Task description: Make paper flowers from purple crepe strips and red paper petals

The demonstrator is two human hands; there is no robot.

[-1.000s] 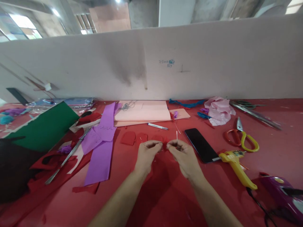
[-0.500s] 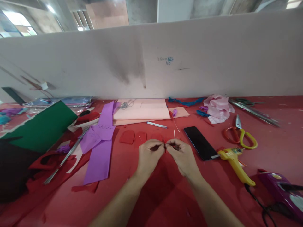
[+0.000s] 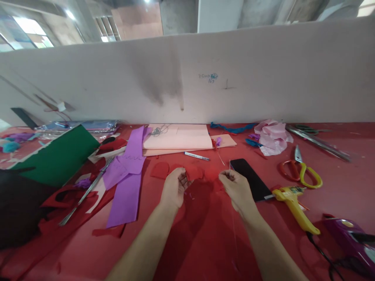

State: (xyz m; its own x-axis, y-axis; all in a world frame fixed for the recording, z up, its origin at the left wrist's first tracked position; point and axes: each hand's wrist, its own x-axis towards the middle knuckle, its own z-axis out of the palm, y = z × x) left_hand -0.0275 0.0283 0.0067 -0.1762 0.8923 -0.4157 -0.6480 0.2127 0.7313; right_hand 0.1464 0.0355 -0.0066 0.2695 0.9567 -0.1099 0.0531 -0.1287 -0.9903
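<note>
My right hand (image 3: pixel 236 188) pinches a thin needle (image 3: pixel 230 167) that stands up from the fingers. A fine pale thread (image 3: pixel 234 230) hangs below this hand over the red tabletop. My left hand (image 3: pixel 175 188) is apart from it, fingers loosely curled, with nothing visible in them. Between the hands is a blurred red felt piece (image 3: pixel 211 174), close to the right fingertips; whether they touch it I cannot tell. Another red felt piece (image 3: pixel 195 171) lies just beyond the left fingertips. A rounded red felt piece (image 3: pixel 159 170) lies left of that hand.
A black phone (image 3: pixel 252 180), yellow glue gun (image 3: pixel 295 208), scissors (image 3: pixel 311 176) and a purple device (image 3: pixel 348 238) are on the right. A marker (image 3: pixel 196 156) lies before peach sheets (image 3: pixel 181 136). Purple felt (image 3: pixel 124 203), tweezers (image 3: pixel 88 191) and a green sheet (image 3: pixel 61 156) lie left.
My hands, previously together at the fingertips, have moved apart. The right hand has shifted right with the needle, and the left has drawn slightly left with its fingers loosened.
</note>
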